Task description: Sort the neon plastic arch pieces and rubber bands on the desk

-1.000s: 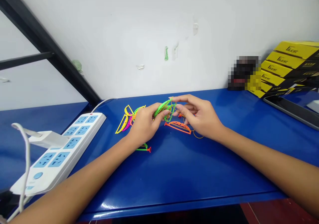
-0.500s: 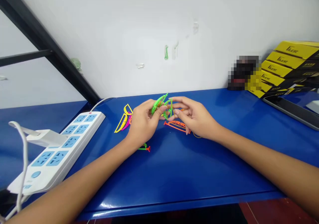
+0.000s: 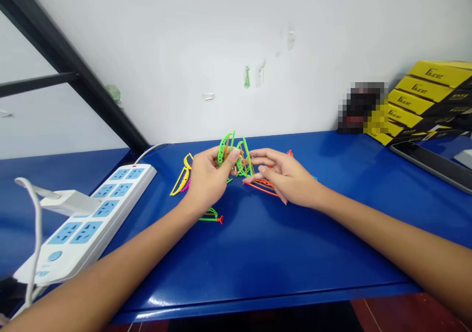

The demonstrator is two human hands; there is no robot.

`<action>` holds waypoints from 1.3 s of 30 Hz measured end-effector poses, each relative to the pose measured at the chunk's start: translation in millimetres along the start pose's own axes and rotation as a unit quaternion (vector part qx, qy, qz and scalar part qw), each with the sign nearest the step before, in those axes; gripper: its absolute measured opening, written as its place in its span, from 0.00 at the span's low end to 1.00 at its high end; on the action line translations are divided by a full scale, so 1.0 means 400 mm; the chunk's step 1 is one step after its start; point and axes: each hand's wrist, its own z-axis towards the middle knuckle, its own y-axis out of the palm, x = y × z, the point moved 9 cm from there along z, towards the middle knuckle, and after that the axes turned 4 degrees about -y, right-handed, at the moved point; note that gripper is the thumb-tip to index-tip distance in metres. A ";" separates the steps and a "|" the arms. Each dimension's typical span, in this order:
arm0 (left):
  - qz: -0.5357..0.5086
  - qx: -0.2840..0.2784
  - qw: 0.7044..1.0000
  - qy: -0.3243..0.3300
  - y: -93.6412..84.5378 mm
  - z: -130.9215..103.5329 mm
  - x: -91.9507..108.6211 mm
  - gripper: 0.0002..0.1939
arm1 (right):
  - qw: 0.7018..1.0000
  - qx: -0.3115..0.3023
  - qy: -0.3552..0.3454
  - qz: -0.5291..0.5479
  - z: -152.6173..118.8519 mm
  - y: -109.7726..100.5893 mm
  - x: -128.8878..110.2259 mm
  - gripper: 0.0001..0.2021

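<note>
Green bows [image 3: 221,153] number two, left hand [image 3: 208,177] pinching one.

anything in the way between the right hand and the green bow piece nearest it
Nothing visible: the fingers of the right hand reach right up to the green bow piece. The orange bow piece shows below, partly hidden by that hand, not between them.

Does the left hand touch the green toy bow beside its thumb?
Touching. The head view shows the left hand pinching this green toy bow with its thumb.
</note>
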 end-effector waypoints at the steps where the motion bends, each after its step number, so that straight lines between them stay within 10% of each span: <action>1: -0.003 -0.004 1.000 -0.002 0.002 0.001 -0.002 0.29 | 1.000 -0.005 -0.001 -0.002 0.000 0.003 0.002 0.20; 6: 0.066 -0.034 0.997 0.026 0.012 0.001 0.011 0.21 | 0.989 0.015 -0.076 -0.124 0.001 -0.020 -0.021 0.19; 13: 0.186 -0.103 0.968 0.136 0.036 -0.013 0.059 0.10 | 0.893 0.141 -0.198 -0.380 -0.029 -0.081 -0.118 0.26; 21: 0.111 -0.148 0.982 0.039 0.055 -0.010 0.016 0.08 | 0.923 0.130 -0.188 -0.310 -0.017 -0.085 -0.109 0.22; 39: 0.118 -0.255 0.959 0.038 0.114 -0.054 0.029 0.21 | 0.964 0.108 -0.131 -0.204 -0.007 -0.072 -0.080 0.13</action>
